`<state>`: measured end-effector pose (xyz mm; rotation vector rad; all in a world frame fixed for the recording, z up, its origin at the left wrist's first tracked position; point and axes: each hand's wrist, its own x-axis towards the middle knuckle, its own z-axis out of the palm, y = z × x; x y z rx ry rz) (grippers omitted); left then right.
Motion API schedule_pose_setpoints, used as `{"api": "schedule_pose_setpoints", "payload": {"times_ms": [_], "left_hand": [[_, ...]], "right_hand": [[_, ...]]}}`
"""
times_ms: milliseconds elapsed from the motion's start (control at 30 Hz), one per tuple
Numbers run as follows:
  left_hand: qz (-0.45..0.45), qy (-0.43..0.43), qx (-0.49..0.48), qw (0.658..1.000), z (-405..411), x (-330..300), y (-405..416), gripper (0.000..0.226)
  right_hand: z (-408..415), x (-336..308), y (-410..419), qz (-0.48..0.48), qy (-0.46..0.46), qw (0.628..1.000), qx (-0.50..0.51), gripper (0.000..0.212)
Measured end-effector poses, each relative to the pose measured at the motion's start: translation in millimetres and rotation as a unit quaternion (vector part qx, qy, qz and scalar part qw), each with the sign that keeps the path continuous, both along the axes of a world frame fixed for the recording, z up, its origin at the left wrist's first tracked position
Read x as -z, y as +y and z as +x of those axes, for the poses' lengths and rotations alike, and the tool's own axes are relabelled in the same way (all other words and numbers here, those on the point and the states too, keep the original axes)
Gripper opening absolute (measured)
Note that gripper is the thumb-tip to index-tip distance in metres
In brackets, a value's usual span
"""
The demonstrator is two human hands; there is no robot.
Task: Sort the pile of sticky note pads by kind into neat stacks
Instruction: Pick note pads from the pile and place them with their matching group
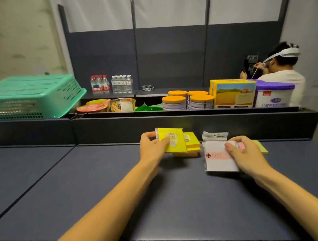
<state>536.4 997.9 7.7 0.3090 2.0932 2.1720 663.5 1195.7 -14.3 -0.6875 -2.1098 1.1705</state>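
Sticky note pads sit mid-shelf on the dark surface — left hand pinches a yellow pad above the yellow-orange stack, right hand grips a white wrapped pad, green pad just beyond.

On the worktop two groups of pads lie side by side — one stack on the left, wrapped packs on the right. Behind them, far, stands a shelf with goods.
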Motion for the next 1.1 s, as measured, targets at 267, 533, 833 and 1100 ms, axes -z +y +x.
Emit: {"api": "schedule_pose_setpoints", "payload": {"times_ms": [267,533,833,1100], "left_hand": [[-0.102,0.038,0.01,0.994,-32.3,2.2,58.7,0.04],[-0.258,0.149,-0.085,0.951,-54.1,18.3,64.8,0.041],[-0.235,0.124,-0.144,0.953,-49.2,19.3,58.1,0.028],[-0.239,0.145,-0.214,0.936,-13.7,23.0,65.6,0.021]], "right_hand": [[-2.6,-7.1,60.4,0.034,-0.029,0.998,0.033,0.007],[-34.1,-20.9,88.4,-0.004,-0.023,0.999,-0.029,0.023],[-60.6,-14.2,99.3,0.17,-0.078,0.97,-0.155,0.023],[-58.8,0.9,109.6,0.369,-0.134,0.91,-0.13,0.036]]}}
